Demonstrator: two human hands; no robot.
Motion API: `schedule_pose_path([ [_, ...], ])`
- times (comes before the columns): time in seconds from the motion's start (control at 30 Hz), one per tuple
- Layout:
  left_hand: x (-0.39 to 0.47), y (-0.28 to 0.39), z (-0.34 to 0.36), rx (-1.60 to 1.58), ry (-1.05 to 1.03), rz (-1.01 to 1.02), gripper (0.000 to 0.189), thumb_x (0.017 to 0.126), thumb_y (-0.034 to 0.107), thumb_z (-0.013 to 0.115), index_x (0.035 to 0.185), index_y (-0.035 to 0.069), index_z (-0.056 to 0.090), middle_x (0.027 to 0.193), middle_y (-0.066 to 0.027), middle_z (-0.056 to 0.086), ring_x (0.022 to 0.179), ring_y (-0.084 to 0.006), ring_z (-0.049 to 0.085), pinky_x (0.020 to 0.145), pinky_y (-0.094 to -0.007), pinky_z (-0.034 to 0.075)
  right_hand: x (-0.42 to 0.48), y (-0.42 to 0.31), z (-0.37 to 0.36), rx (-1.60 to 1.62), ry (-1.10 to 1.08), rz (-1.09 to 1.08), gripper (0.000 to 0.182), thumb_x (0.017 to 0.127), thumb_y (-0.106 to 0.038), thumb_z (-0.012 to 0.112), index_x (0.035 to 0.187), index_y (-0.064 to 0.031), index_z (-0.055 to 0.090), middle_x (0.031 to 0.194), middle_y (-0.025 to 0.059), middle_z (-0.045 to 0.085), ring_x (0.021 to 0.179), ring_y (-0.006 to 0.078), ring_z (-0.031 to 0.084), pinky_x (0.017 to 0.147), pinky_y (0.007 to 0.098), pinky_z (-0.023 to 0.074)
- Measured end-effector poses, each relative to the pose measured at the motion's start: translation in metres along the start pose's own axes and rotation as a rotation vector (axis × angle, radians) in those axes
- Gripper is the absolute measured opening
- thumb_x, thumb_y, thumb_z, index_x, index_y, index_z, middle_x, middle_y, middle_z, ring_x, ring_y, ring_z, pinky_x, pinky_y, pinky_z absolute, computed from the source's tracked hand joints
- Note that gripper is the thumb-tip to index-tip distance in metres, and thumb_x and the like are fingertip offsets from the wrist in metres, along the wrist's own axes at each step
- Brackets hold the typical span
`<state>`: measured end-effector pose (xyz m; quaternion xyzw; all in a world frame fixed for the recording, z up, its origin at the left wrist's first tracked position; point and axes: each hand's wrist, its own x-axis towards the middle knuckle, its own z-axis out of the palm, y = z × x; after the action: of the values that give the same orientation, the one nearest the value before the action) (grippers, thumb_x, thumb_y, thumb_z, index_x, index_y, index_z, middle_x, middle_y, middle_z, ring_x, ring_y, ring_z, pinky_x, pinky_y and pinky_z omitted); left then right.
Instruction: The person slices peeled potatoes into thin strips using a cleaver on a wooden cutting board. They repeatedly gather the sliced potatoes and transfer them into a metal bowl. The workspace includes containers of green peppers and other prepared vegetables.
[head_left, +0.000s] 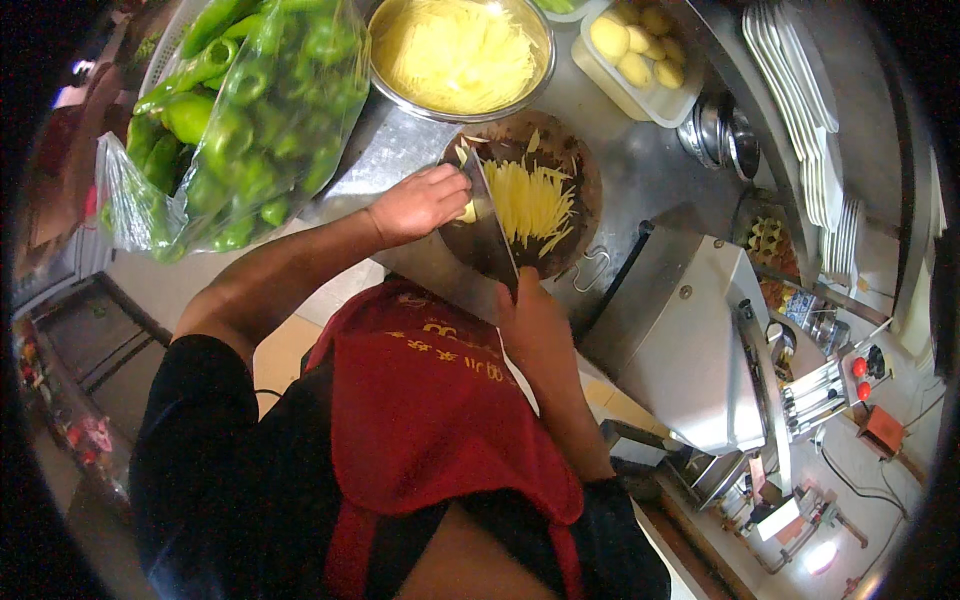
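My right hand (531, 309) is closed around the handle of a broad cleaver (489, 214), whose blade stands on edge across a round, dark wooden chopping board (583, 172). Just left of the blade, the bent fingers of my left hand (424, 204) press on a piece of peeled potato (469, 212), mostly hidden under them. To the blade's right lies a heap of pale yellow potato shreds (529, 199). Beyond the board, a steel bowl (551, 56) is filled with more shreds (465, 56).
A clear plastic bag of green peppers (255, 127) stands at the left. A plastic tub (637, 103) holds peeled potatoes (634, 69) at the back right, near stacked metal bowls (709, 131). A steel appliance (682, 330) borders the right side. White trays (806, 150) stand beyond.
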<state>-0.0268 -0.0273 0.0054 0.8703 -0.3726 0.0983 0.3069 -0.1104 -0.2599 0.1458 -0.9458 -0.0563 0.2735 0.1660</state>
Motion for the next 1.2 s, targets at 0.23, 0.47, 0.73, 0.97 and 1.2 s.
schedule_pose_path([
  [0.23,-0.001,-0.002,0.000,-0.079,0.046,-0.011,0.017,0.088,0.014,0.071,0.098,0.003,0.062,0.110,-0.0121,0.061,0.101,-0.0329,0.058,0.089,-0.0416,0.052,0.008,0.008,0.025,0.013,0.023,0.041,0.031,0.106,-0.032,0.050,0.114,-0.0021,0.048,0.092,0.0302,0.068,0.083,0.0502,0.068,0.073,0.0607,0.0538],
  [0.47,-0.005,-0.003,0.009,-0.090,0.066,-0.006,0.020,0.089,0.016,0.072,0.098,0.003,0.062,0.114,-0.0128,0.061,0.104,-0.0332,0.059,0.090,-0.0417,0.052,0.009,0.013,0.031,0.031,0.007,0.096,0.032,0.104,-0.030,0.053,0.115,-0.0006,0.048,0.088,0.0328,0.067,0.083,0.0533,0.066,0.073,0.0610,0.0512],
  [0.73,-0.009,0.006,-0.006,0.013,0.009,-0.006,0.018,0.086,0.014,0.065,0.100,0.003,0.062,0.112,-0.0110,0.059,0.104,-0.0301,0.057,0.089,-0.0400,0.051,0.009,0.018,0.044,-0.013,0.086,0.023,0.033,0.105,-0.031,0.053,0.111,0.0002,0.047,0.085,0.0297,0.069,0.077,0.0482,0.069,0.067,0.0559,0.0560],
  [0.97,-0.005,0.003,-0.011,-0.006,-0.064,0.004,0.010,0.087,0.012,0.062,0.092,0.003,0.061,0.103,-0.0117,0.057,0.097,-0.0301,0.054,0.083,-0.0406,0.051,0.008,0.011,0.027,-0.037,0.022,0.023,0.032,0.105,-0.033,0.052,0.112,-0.0016,0.046,0.088,0.0291,0.069,0.078,0.0494,0.069,0.069,0.0578,0.0556],
  [1.2,-0.008,0.003,-0.007,-0.029,-0.054,-0.007,0.009,0.090,0.010,0.062,0.094,0.003,0.061,0.105,-0.0108,0.058,0.100,-0.0305,0.054,0.084,-0.0414,0.051,0.000,0.006,0.018,0.019,0.051,0.009,0.031,0.105,-0.033,0.052,0.113,-0.0027,0.048,0.091,0.0285,0.070,0.077,0.0496,0.069,0.071,0.0589,0.0553],
])
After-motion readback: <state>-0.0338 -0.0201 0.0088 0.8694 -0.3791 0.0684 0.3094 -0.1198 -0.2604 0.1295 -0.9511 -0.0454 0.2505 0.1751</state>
